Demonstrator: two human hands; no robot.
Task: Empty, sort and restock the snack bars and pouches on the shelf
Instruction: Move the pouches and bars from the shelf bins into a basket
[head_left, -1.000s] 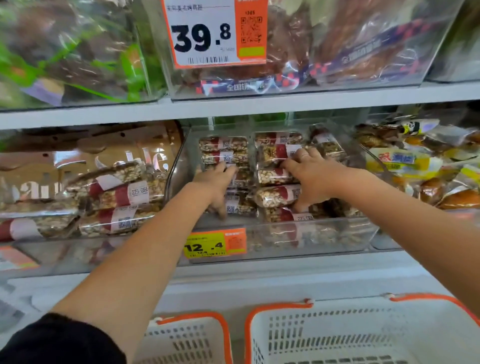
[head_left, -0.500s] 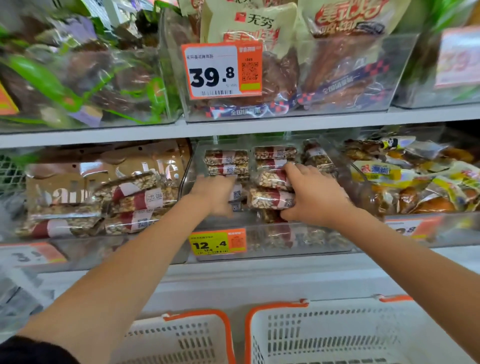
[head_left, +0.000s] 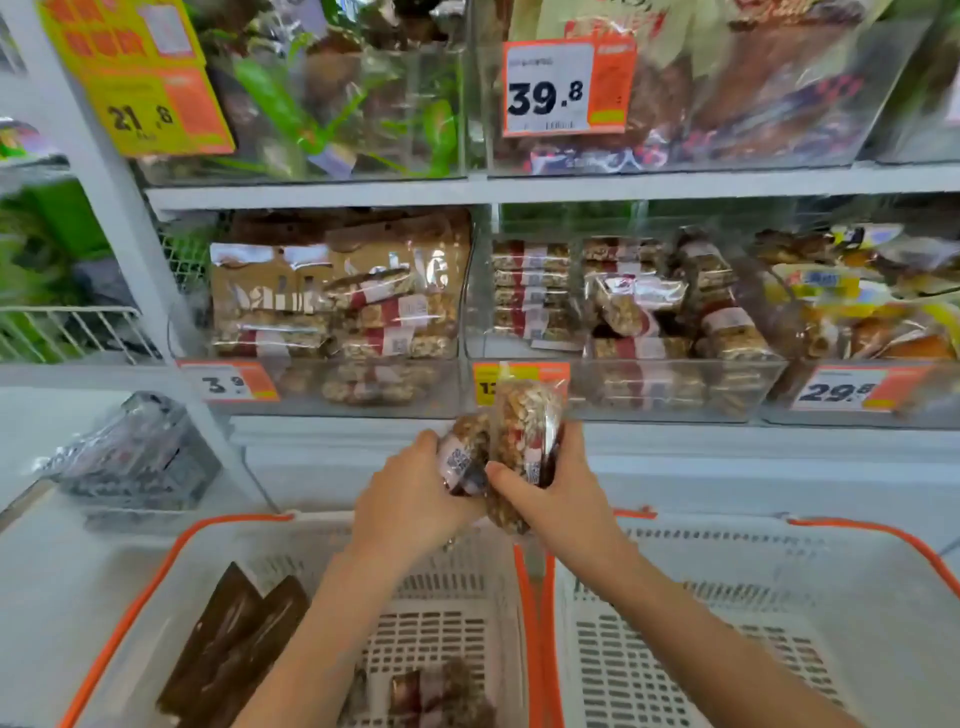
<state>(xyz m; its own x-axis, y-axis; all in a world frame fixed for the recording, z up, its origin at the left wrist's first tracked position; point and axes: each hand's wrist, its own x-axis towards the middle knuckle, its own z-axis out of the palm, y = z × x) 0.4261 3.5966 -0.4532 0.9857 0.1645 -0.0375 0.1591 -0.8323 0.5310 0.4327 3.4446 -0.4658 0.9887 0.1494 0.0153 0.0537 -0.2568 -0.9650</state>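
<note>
Supermarket shelving fills the background, its clear bins (head_left: 623, 384) stocked with wrapped nut bars (head_left: 530, 291) behind orange-and-yellow price tags (head_left: 569, 85). A person stands before it with both hands raised between the shelf edge and two white baskets with orange rims. The left hand (head_left: 410, 499) has its grip curled around a short nut bar pack (head_left: 462, 457) bearing a white label. The right hand (head_left: 556, 499) has its grip wrapped around a longer nut bar pack (head_left: 524, 441), held upright just beside the first, the two packs touching. Both packs hang above the gap where the left basket (head_left: 156, 577) meets the right basket (head_left: 883, 535). Dark brown flat packs (head_left: 234, 639) lie in the left basket, with a few small bars (head_left: 441, 691) near its front edge.
</note>
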